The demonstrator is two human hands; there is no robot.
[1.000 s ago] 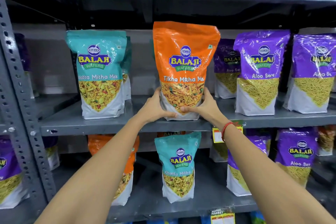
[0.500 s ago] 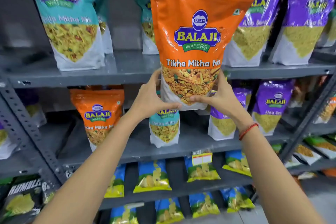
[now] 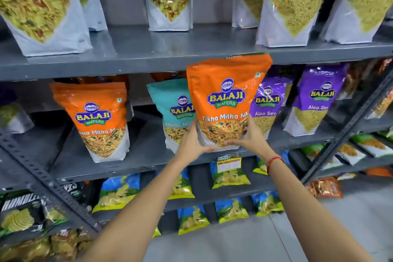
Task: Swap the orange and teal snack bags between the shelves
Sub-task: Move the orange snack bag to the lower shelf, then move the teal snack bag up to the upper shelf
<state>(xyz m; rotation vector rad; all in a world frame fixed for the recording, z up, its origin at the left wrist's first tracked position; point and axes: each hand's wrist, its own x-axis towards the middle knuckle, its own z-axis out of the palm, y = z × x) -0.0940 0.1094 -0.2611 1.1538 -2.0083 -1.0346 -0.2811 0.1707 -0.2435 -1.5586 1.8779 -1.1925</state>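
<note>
I hold an orange Tikha Mitha Mix bag point(image 3: 225, 100) upright by its lower corners, my left hand point(image 3: 192, 144) on its left side and my right hand point(image 3: 248, 136) on its right. It hangs at the front of the lower shelf point(image 3: 148, 164), partly covering a teal Khatta Mitha bag point(image 3: 172, 110) that stands there. A second orange bag point(image 3: 95, 117) stands further left on the same shelf. On the upper shelf point(image 3: 170, 53) stand teal bags at the left point(image 3: 40, 13) and in the middle point(image 3: 169, 0).
Purple Aloo Sev bags fill the right of the upper shelf point(image 3: 293, 4) and of the lower shelf point(image 3: 314, 100). Blue and green chip packets point(image 3: 229, 174) lie on the shelves below. A slanted grey upright point(image 3: 42, 174) runs down at left. Grey floor point(image 3: 350, 219) shows at lower right.
The orange bag has come off the upper shelf and down to the lower one, in front of the teal bag, both hands still on it. The view has tilted downward.
</note>
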